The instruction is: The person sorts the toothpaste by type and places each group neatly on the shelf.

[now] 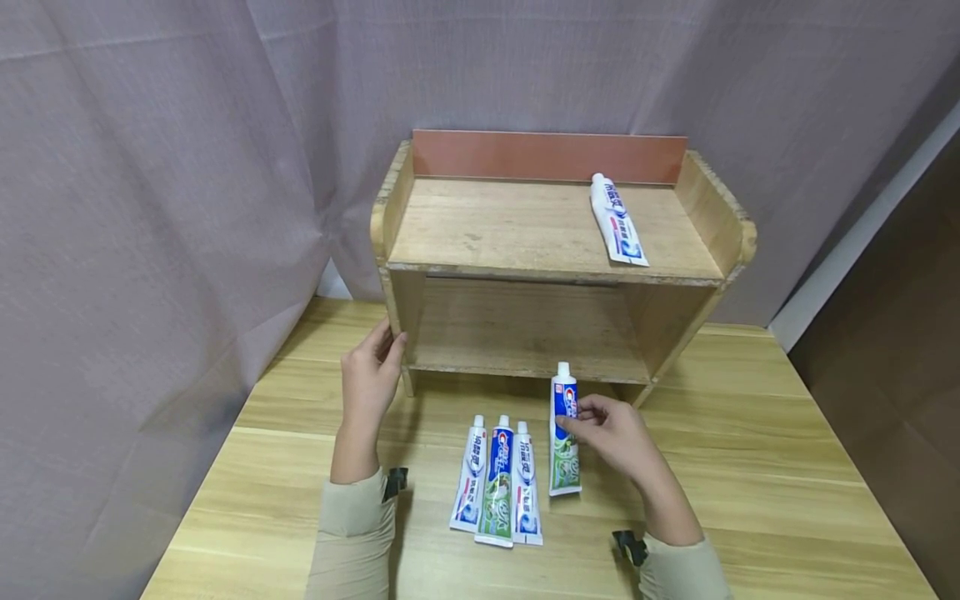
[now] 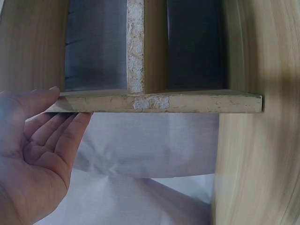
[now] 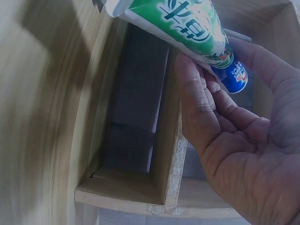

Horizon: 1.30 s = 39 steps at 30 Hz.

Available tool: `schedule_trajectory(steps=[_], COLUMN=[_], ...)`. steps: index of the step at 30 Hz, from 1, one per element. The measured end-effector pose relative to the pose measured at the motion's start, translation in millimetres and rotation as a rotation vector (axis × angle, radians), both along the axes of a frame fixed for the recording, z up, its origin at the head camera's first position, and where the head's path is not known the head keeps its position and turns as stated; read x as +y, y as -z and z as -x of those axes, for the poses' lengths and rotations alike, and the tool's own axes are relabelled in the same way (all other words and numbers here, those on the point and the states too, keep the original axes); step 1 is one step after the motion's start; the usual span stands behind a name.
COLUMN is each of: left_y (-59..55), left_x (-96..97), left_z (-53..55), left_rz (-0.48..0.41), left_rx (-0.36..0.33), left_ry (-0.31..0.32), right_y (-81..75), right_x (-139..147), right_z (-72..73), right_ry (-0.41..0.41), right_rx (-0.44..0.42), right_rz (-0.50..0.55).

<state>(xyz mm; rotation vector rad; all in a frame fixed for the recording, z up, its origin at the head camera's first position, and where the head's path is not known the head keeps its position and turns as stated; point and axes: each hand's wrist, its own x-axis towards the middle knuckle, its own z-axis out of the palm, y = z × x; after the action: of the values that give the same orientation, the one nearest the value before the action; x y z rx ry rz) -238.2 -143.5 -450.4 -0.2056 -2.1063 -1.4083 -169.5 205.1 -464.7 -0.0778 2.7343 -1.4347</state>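
Observation:
My right hand (image 1: 611, 429) pinches a blue and green toothpaste tube (image 1: 564, 454) between thumb and fingers, its white cap pointing up toward the shelf. The right wrist view shows the same tube (image 3: 187, 23) held in front of the shelf. On the left, my left hand (image 1: 369, 371) grips the side panel of a wooden shelf (image 1: 525, 375). In the left wrist view the thumb lies on one face of that panel (image 2: 197, 103) and the fingers on the other.
Three tubes lie side by side on the wooden table (image 1: 247, 475): a white one (image 1: 470, 479), a blue and green one (image 1: 498, 487) and another white one (image 1: 527, 492). One more white tube (image 1: 617, 221) lies on the shelf's top board. Grey cloth (image 1: 187, 167) hangs behind.

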Motion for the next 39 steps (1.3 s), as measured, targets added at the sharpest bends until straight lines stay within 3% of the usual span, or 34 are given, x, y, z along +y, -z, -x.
schedule_trajectory(steps=[39], left_y=[0.5], left_x=[-0.3], left_z=[-0.1], left_rz=[0.007], left_rx=[-0.015], left_ry=[-0.002], right_y=[-14.3], right_x=[4.0], right_z=[15.3], right_ry=[-0.011], right_rx=[0.046], right_rz=[-0.041])
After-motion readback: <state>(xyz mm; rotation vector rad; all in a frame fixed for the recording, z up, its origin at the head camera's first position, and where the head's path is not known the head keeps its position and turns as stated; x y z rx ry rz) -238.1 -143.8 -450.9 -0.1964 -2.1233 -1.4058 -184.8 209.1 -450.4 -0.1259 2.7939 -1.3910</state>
